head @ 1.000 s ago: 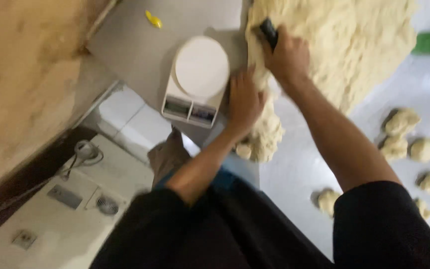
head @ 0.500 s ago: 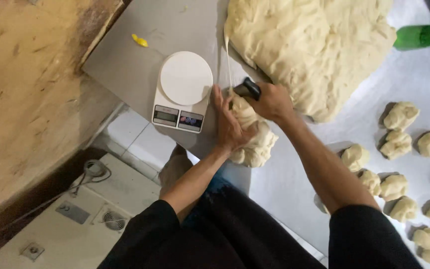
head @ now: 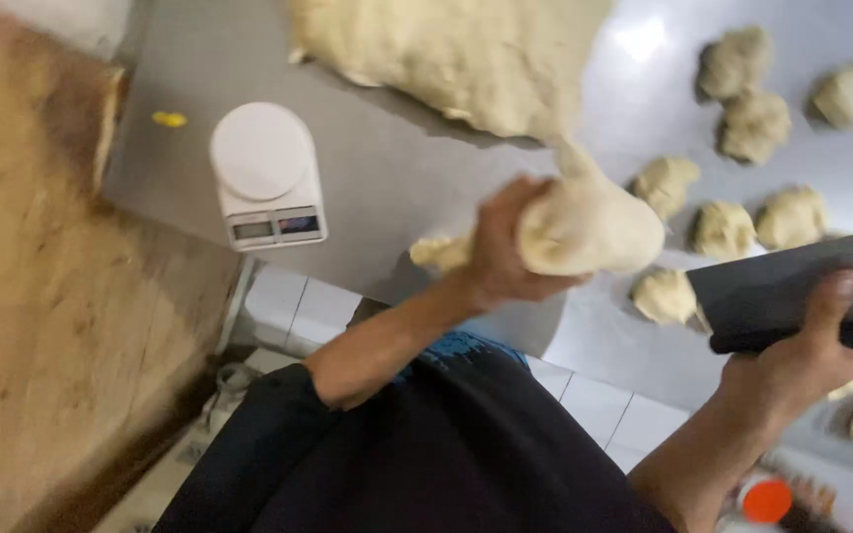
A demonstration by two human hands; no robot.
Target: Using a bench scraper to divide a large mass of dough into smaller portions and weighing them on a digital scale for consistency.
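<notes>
I am standing in a bakery kitchen, or some other place where dough is worked in quantity. Under me runs a grey stainless-steel bench [head: 397,188], the kind made for food work. On it lies a big pale slab of raw dough [head: 456,54], far too much for one household loaf, and to my right sit many small torn-off dough lumps [head: 723,229] spread over the metal. A small white digital kitchen scale with a round platform [head: 267,176] stands near the bench's left edge. Below the bench edge I see white glazed wall tiles [head: 293,306], and at the left a worn brown wooden surface [head: 41,296].
</notes>
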